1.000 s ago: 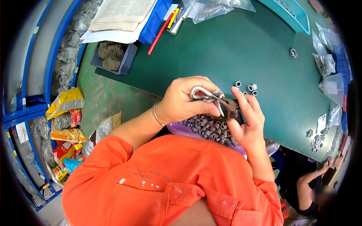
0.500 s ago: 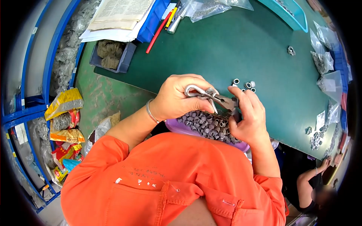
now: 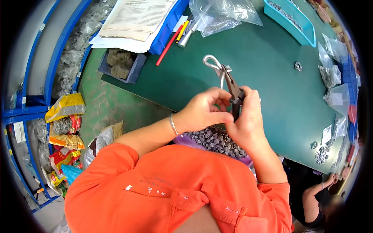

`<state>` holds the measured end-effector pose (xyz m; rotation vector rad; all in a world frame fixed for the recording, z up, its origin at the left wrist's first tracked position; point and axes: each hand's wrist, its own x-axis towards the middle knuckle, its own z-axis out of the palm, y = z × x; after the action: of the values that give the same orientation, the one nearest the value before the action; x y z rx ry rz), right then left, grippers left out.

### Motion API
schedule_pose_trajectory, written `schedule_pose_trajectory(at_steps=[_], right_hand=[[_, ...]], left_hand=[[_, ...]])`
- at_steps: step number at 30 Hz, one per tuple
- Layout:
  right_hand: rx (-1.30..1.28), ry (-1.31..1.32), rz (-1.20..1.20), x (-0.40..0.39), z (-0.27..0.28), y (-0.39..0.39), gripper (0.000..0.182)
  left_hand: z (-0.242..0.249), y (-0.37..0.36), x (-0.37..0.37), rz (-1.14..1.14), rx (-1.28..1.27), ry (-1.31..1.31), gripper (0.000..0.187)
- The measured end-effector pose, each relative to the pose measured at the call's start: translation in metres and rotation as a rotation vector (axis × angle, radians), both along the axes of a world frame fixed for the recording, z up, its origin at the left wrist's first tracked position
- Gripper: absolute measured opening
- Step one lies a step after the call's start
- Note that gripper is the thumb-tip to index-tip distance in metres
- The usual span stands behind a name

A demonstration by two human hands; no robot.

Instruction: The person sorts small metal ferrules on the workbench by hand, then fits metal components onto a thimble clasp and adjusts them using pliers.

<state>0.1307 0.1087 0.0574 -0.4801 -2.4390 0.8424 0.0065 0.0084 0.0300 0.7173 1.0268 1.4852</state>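
Note:
My right hand (image 3: 248, 120) is closed around dark-handled pliers (image 3: 232, 83), which point up and away from me. At the jaw tips is a shiny bent metal piece with a loop (image 3: 211, 61). My left hand (image 3: 206, 110) is beside the pliers handles, fingers partly curled and apart, with its thumb reaching to my right hand. Its inner fingers are partly hidden. Below both hands, a purple basin (image 3: 189, 141) holds many small grey metal rings (image 3: 217, 140).
A green table (image 3: 182, 83) spreads ahead. On it are a red pen (image 3: 169, 44), plastic bags (image 3: 225, 17), a turquoise basket (image 3: 289, 29) and a small metal part (image 3: 298, 66). A grey-blue bin (image 3: 134, 68) stands left. Another person's arm (image 3: 312, 202) shows at lower right.
My left hand has let go of the looped metal piece, which is now at the pliers' tips. The pliers have swung to point upward. The view has shifted slightly.

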Motion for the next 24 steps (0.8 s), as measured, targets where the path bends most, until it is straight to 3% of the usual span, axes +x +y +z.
schedule_pose_trajectory(at_steps=[1,3,6,8,11,15,18,24], right_hand=[[-0.004,0.037,0.027,-0.004,-0.004,-0.002,0.052],[-0.081,0.060,0.032,-0.009,-0.009,-0.007,0.053],[-0.108,0.047,0.056,-0.008,-0.003,-0.008,0.057],[-0.238,-0.047,0.052,-0.005,0.002,-0.010,0.063],[-0.232,-0.060,0.107,0.002,-0.001,-0.007,0.064],[-0.370,-0.004,0.168,0.014,-0.007,-0.004,0.059],[-0.826,-0.004,0.136,0.013,0.003,-0.010,0.022],[-0.846,-0.043,0.131,0.016,0.006,-0.015,0.021]], left_hand=[[-0.004,0.001,0.004,0.000,-0.021,0.055,0.039],[0.005,0.002,0.001,-0.037,0.045,0.539,0.037],[0.004,0.002,0.006,0.021,0.042,0.482,0.033],[0.007,0.000,0.010,-0.028,-0.085,-0.048,0.022],[0.001,-0.003,0.007,-0.142,-0.019,-0.179,0.020],[-0.001,-0.008,0.011,-0.171,-0.030,-0.180,0.029],[0.004,-0.009,0.014,-0.153,-0.006,-0.098,0.042],[0.006,-0.012,0.020,-0.152,-0.008,-0.100,0.040]])
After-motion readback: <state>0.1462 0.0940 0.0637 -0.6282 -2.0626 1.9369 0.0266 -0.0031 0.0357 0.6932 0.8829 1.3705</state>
